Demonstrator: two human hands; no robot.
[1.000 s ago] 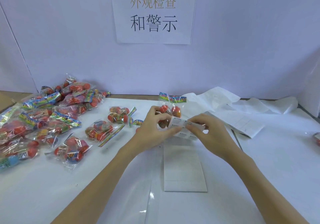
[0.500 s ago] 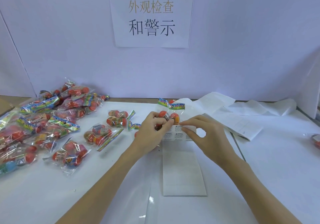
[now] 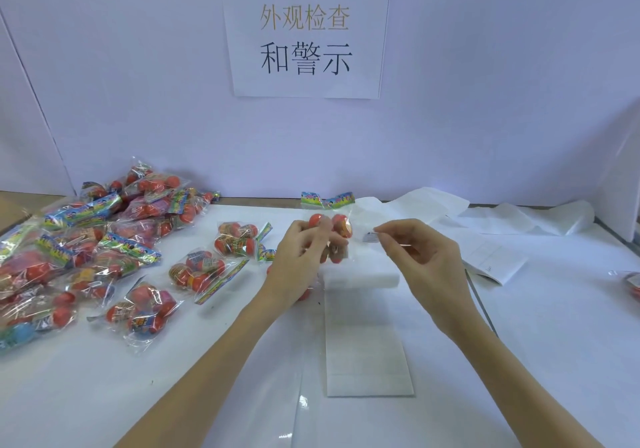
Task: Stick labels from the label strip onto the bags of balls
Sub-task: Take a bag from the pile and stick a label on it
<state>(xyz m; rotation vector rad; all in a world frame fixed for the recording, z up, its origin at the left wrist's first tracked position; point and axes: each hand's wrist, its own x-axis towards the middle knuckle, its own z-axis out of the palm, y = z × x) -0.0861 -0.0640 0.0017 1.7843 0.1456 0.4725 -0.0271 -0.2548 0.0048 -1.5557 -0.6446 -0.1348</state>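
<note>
1. The left hand holds a clear bag of balls upright above the white bench, its fingers curled round the lower part of the bag.
2. The bag's coloured header card is at the top, and red and orange balls show through the plastic just above the left hand.
3. The right hand is just to the right of the bag, with its thumb and forefinger pinching a small white label with dark print; the other fingers are loosely curled.
4. The label's free edge points toward the bag and lies close to it; whether the two touch cannot be told.
5. The label strip, a long pale backing sheet, lies flat on the bench below both hands and reaches toward the near edge.
6. A heap of bags of balls sits at the left of the bench, and a few single bags lie between the heap and the left hand.
7. Crumpled white backing paper lies at the back right of the bench.
8. A paper sign with printed Chinese characters hangs on the pale wall behind the bench.
9. At the far right edge, part of another bag is just in view.
</note>
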